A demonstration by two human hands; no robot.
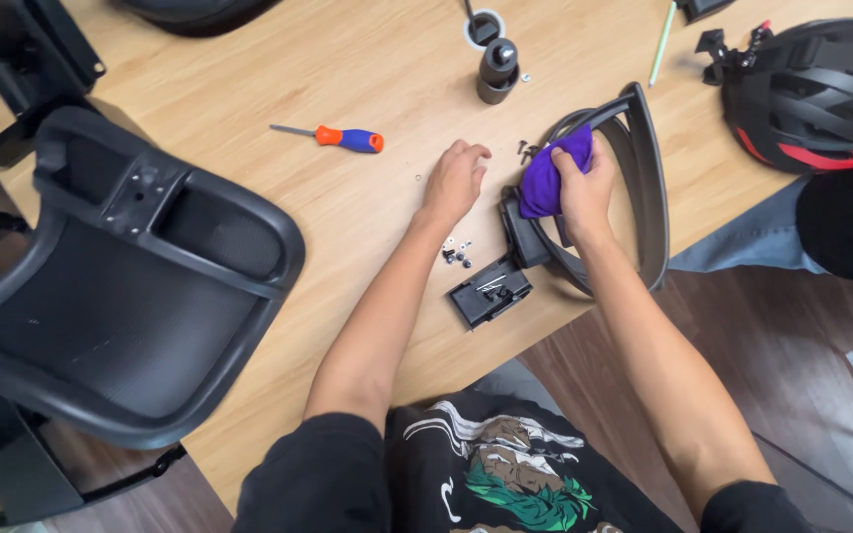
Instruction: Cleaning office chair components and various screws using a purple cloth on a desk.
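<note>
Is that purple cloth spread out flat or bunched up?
Bunched up: the purple cloth is crumpled inside the right hand, pressed against the curved black plastic chair part.

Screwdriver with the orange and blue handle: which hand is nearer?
Left. The left hand rests on the table just right of the screwdriver. The right hand is farther right, pressing a purple cloth on the black curved frame.

A light wooden table carries everything here. Under the right hand's grip lies a curved black plastic frame, with a small pile of screws just left of it and a black bracket nearer to the person. Further left of the grip lies an orange-and-blue screwdriver, beyond it a black cylinder, and to the far right a black helmet.
</note>
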